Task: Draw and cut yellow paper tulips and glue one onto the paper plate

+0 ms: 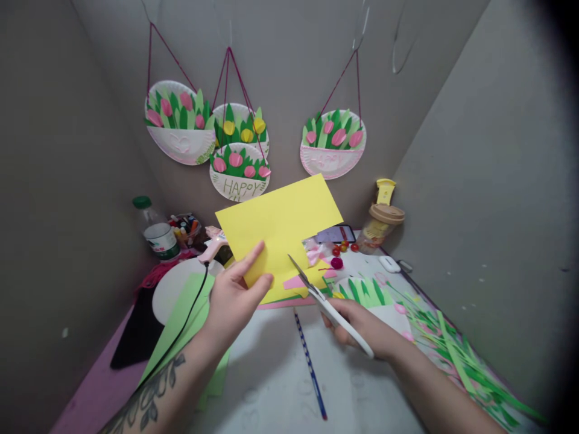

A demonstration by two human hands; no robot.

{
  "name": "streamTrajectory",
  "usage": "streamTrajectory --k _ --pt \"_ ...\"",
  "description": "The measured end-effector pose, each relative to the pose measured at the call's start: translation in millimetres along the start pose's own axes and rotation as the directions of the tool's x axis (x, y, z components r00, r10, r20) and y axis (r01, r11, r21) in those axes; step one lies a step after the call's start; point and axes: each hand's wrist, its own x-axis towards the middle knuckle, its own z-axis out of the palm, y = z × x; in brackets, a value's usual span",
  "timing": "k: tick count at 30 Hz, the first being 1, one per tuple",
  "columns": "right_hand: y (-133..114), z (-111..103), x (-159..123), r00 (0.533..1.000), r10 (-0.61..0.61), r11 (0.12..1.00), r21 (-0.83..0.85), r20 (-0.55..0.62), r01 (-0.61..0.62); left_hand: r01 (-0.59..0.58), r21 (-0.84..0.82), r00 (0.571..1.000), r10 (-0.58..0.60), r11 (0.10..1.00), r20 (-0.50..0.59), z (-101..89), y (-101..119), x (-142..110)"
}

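Note:
A sheet of yellow paper (280, 217) with a piece cut from its lower right is held up over the table by my left hand (235, 295), thumb and fingers closed on its lower left. My right hand (346, 316) grips white-handled scissors (332, 313). The blades point up and left, beside the cut edge of the sheet. Behind and below them lie yellow and pink paper scraps (296, 281). A blue patterned pencil (310, 364) rests on the table below, between my hands.
Paper-plate flower baskets (181, 144) hang on the wall. Around the table (271, 374) are a bottle (156, 232), green paper (181, 325), a glue gun (212, 248), a phone (337, 234), a lidded cup (380, 226), a plate with paper leaves (384, 313) and green strips (465, 361).

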Motion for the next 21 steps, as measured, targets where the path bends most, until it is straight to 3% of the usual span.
streamTrajectory --k 21 --pt "-1.7 1.9 -0.4 1.0 -0.027 0.999 0.026 0.002 0.027 -0.013 0.075 0.995 0.02 0.997 -0.095 7.7 -0.6 -8.2"
